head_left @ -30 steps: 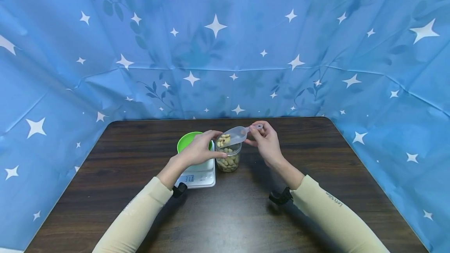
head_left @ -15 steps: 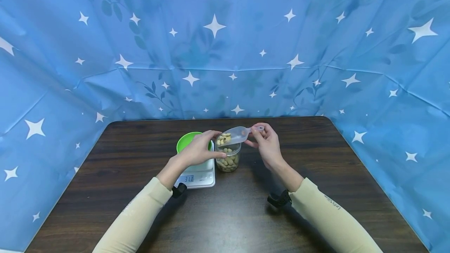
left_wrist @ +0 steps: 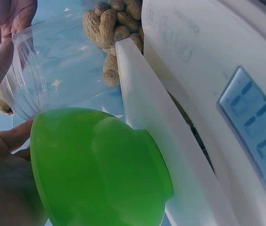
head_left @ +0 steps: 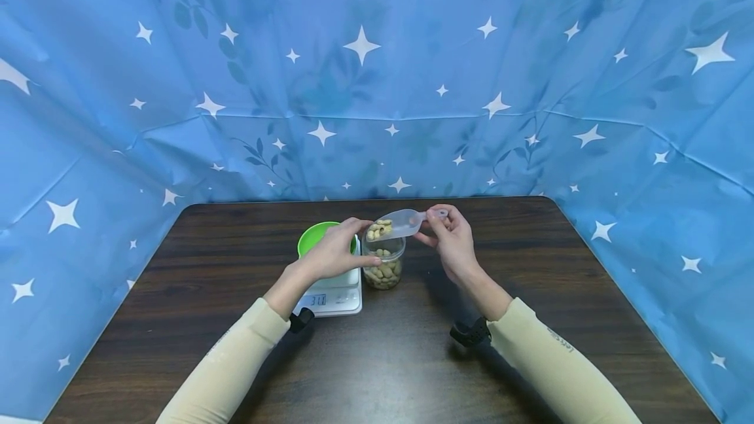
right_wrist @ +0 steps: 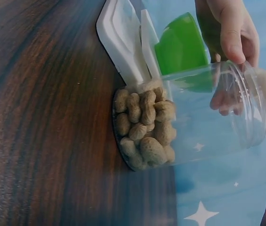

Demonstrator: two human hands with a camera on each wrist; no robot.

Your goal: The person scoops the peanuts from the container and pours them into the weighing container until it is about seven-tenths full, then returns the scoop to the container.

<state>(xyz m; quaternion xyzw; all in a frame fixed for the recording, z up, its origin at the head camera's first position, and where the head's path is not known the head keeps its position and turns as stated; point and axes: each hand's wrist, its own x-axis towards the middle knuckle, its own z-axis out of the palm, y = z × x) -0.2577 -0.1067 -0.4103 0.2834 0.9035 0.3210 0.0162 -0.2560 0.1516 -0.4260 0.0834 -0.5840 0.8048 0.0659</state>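
Note:
My left hand [head_left: 332,252] holds the clear plastic jar [right_wrist: 189,141] near its mouth, thumb on the near side and fingers round the far side. Peanuts [right_wrist: 145,127] fill the jar's lower part; it stands upright on the table. My right hand [head_left: 452,241] pinches the handle of a translucent scoop [head_left: 405,222] between thumb and fingers. Over the jar's mouth, the scoop carries several peanuts [head_left: 379,230] toward its tip. Left of the jar, a green bowl [left_wrist: 90,165] sits on a white kitchen scale [left_wrist: 180,28], partly hidden by my left hand in the head view.
The scale's lit display [head_left: 317,300] shows digits, the last one hard to read. Under everything lies a dark wooden table [head_left: 530,267]. Behind its far edge hangs a blue curtain [head_left: 377,84] with white stars.
My right hand has shifted slightly right, and the scoop has risen a little with its peanuts, lying more level over the jar. The left hand, jar and bowl stay in place.

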